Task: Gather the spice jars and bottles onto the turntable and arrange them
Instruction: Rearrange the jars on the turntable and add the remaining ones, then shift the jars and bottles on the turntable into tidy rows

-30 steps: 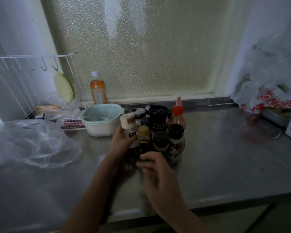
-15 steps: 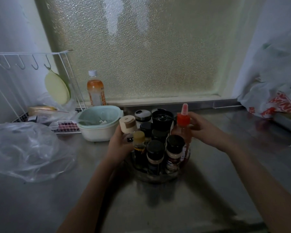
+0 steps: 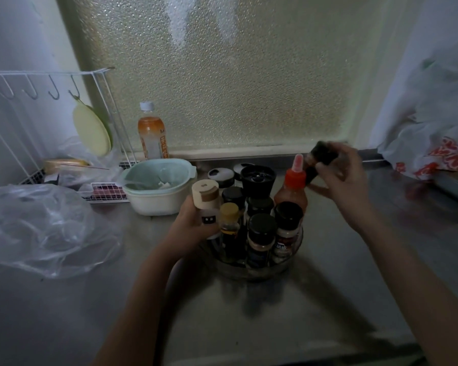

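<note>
A round clear turntable (image 3: 259, 272) stands mid-counter, crowded with several jars and bottles. A red squeeze bottle (image 3: 292, 192) and a black grinder (image 3: 257, 178) rise at its back. Two black-capped spice jars (image 3: 261, 237) stand at its front. My left hand (image 3: 189, 225) grips a white jar with a beige cap (image 3: 206, 200) at the turntable's left edge. My right hand (image 3: 339, 178) holds a dark-capped jar (image 3: 319, 157) tilted in the air, up and to the right of the red bottle; it is blurred.
A pale green bowl (image 3: 160, 184) sits left of the turntable, with an orange drink bottle (image 3: 152, 133) behind it by the frosted window. A white wire rack (image 3: 50, 101) and a clear plastic bag (image 3: 37, 228) fill the left. Plastic shopping bags (image 3: 434, 143) lie at the right.
My right hand went from the turntable's front round to the right behind the red bottle, then lifted a dark-capped jar up and right. My left hand stayed on the beige-capped jar.
</note>
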